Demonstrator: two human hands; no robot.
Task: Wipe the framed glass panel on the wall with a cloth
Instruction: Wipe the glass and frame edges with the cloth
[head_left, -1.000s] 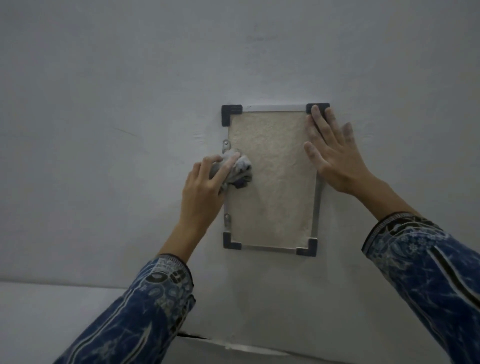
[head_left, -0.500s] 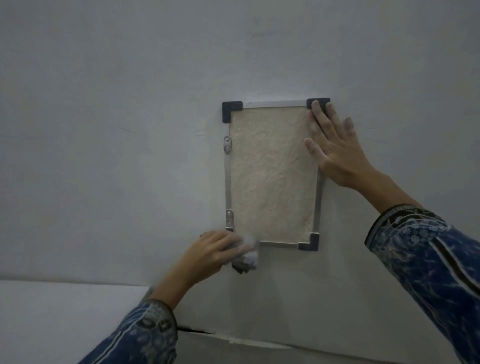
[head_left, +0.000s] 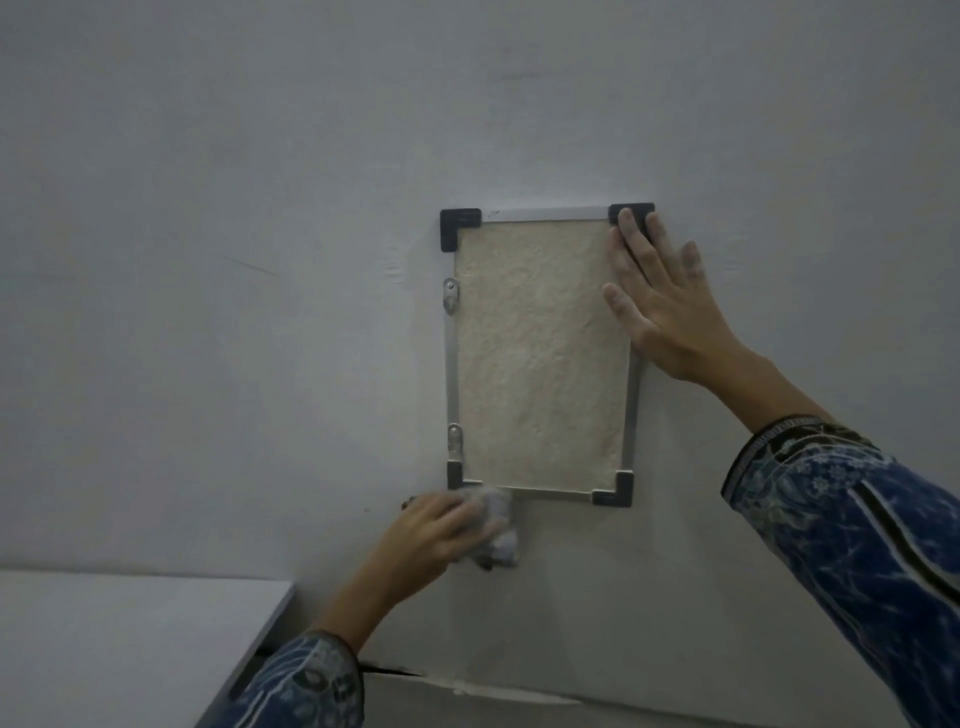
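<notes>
A framed glass panel (head_left: 540, 358) hangs on the white wall, with a thin metal frame, black corner caps and a beige textured sheet behind the glass. My left hand (head_left: 434, 530) grips a crumpled grey-white cloth (head_left: 496, 538) against the wall just below the panel's lower left corner. My right hand (head_left: 657, 301) lies flat with straight fingers on the panel's upper right edge, fingertips on the top right corner cap.
Two small metal brackets (head_left: 451, 301) sit along the frame's left side. A white ledge (head_left: 119, 639) juts out at the lower left, with a dark gap along the wall's base below the panel.
My left hand swept the cloth down the panel's left side from mid-height to below the bottom left corner. My right hand stayed on the upper right edge.
</notes>
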